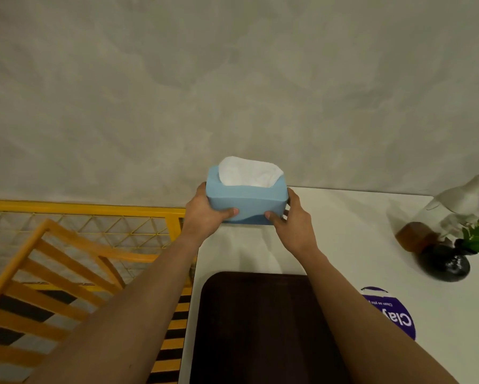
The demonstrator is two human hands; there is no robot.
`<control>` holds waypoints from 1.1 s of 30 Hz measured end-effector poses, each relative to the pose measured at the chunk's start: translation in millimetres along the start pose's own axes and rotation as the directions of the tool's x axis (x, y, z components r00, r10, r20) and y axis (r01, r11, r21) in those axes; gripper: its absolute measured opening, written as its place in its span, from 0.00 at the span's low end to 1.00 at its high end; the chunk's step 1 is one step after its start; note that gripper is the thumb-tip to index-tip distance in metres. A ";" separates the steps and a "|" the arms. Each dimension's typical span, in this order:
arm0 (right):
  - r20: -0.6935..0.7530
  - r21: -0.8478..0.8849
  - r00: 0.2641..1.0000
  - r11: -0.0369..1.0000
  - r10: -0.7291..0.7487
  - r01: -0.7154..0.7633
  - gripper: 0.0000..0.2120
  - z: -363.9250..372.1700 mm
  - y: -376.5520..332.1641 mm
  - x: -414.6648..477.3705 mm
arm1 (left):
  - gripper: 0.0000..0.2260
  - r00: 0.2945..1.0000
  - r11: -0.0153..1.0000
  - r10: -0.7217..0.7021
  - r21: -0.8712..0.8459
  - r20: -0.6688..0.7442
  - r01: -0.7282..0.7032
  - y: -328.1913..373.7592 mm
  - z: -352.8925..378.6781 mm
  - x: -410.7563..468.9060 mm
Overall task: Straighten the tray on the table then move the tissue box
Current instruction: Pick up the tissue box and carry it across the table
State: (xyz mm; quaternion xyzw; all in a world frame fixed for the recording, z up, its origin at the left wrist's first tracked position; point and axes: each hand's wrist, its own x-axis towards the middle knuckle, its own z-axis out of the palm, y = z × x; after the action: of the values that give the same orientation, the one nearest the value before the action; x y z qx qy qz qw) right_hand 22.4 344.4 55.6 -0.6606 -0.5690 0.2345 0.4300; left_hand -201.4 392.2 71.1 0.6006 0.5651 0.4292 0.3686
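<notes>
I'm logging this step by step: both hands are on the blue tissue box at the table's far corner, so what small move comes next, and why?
Probably carry the tissue box a little right and set it on bare table. The left hand and right hand clamp its ends, and the tray already looks square to the table edge.

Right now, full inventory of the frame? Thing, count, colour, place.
tissue box: 1, light blue with white tissue sticking out, far left corner of the table, gripped at both ends
tray: 1, dark brown, near part of the table, edges parallel with the table's edge
table: 1, white, against a grey wall
round sticker: 1, purple with white lettering, on the table right of the tray
vase: 1, black, with green leaves, right side of the table
glass bottle: 1, clear with brown base, behind the vase
railing: 1, yellow, left of the table
left hand: on the box's left end
right hand: on the box's right end
</notes>
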 end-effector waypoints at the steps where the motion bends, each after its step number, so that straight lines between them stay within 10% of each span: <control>1: 0.007 0.004 1.000 1.000 0.004 -0.004 0.36 3.5 2.8 3.8 | 0.39 1.000 1.000 0.002 0.000 0.002 -0.002 -4.4 0.9 4.2; 33: 0.115 -0.016 0.990 0.997 0.079 -0.078 0.40 49.2 60.2 90.6 | 0.44 0.997 0.998 0.006 -0.063 0.081 -0.001 -71.9 27.8 88.5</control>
State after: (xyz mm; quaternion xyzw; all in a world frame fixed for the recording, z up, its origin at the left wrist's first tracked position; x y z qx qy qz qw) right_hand 38.1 446.7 -3.9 -0.6702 -0.5679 0.2857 0.3830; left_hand -202.2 487.9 3.1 0.6066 0.5347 0.4225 0.4094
